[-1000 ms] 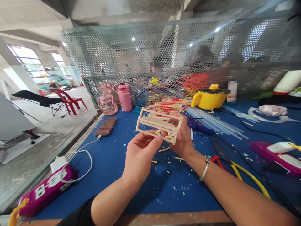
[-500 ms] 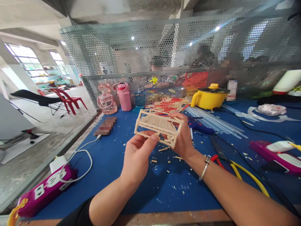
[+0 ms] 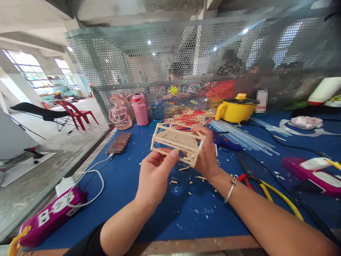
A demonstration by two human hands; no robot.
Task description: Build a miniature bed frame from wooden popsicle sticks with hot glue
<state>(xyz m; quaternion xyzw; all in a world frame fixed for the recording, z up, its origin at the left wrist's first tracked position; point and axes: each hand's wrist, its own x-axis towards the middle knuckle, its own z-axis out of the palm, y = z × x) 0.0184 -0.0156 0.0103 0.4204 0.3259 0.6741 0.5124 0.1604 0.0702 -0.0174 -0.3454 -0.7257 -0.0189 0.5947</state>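
A small frame model built of pale wooden sticks [image 3: 177, 139] is held up above the blue table, with a slatted panel across its middle. My left hand [image 3: 157, 172] pinches its lower front bar between thumb and fingers. Around its right end my right hand [image 3: 207, 154] is closed, the fingers partly hidden behind the sticks. Short stick pieces cluster at the model's lower right corner, near my left thumb. Below it, cut stick bits [image 3: 183, 168] lie scattered on the table. A blue glue gun [image 3: 227, 143] lies just beyond my right hand.
Red-tipped sticks [image 3: 186, 119] are piled at the back beside a yellow pot [image 3: 236, 110] and clear glue sticks [image 3: 245, 137]. Pliers [image 3: 269, 192] lie by my right forearm. Purple power strips [image 3: 53, 217] stand at both sides. A phone [image 3: 119, 143] and pink bottle [image 3: 140, 110] are left.
Both hands keep their grip on the stick model. The whole view has shifted very slightly, and the model is tilted a little differently.
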